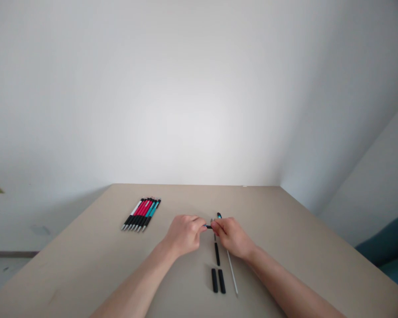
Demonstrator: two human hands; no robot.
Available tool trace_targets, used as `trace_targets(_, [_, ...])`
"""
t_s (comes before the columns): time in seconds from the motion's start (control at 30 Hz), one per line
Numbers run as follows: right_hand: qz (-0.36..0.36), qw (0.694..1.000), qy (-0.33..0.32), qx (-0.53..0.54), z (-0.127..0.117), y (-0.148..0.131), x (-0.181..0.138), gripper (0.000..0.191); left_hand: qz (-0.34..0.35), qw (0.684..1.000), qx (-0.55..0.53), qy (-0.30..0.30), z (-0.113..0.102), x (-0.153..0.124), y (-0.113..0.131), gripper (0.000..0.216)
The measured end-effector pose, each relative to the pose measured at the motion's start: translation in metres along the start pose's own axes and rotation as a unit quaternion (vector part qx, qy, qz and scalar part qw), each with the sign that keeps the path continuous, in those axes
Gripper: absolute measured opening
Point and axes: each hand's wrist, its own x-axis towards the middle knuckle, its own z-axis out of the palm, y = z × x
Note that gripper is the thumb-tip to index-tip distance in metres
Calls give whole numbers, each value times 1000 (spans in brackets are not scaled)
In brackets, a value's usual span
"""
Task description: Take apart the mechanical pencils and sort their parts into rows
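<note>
Between my two hands is a slim black pen part with a bit of blue at its left end. My left hand pinches that left end, and the fingers of my right hand are closed on the other end. Most of the part is hidden by my fingers. Below the hands a thin dark piece with a black sleeve lies on the table. Two short black tubes lie side by side nearer to me. A thin white rod runs out from under my right hand.
Several pens with white, red and teal barrels lie in a neat row at the left. Just beyond my right hand shows a black and blue pen end. The beige table meets a white wall; teal cloth hangs at the right.
</note>
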Motion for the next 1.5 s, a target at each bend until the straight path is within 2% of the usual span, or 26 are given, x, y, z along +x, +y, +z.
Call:
trace_targets(0.2, [-76,995,31,-64,0,-3,-1,31,-29,997,11,-68,-1,-1,1,14])
trace_targets(0.3, [-74,994,60,-50,-4,-6,-1,29,-42,998,-14,-44,-2,-1,1,15])
trace_targets(0.4, [-38,995,85,-24,-8,-4,0,33,-43,998,-54,-2,-2,-1,1,14])
trace_targets(0.5, [3,996,85,-9,-8,0,0,44,-33,994,-106,22,-1,-1,1,9])
trace_targets(0.6, [6,997,81,-1,-8,3,0,43,-34,991,-130,31,1,-1,-1,7])
trace_targets(0.8, [-26,994,95,35,-11,0,-1,19,-42,992,-120,16,3,-2,-3,13])
trace_targets(1.0, [19,997,77,20,-9,6,0,47,-39,992,-121,22,0,-2,-1,9])
trace_targets(1.23, [-14,995,103,4,-8,7,1,41,-48,991,-119,29,4,-3,-4,13])
trace_targets(1.43, [23,999,42,26,-8,9,1,47,-47,991,-126,30,2,-2,-4,11])
trace_targets(1.5, [16,998,49,26,-9,8,1,42,-49,990,-131,27,2,-2,-4,12])
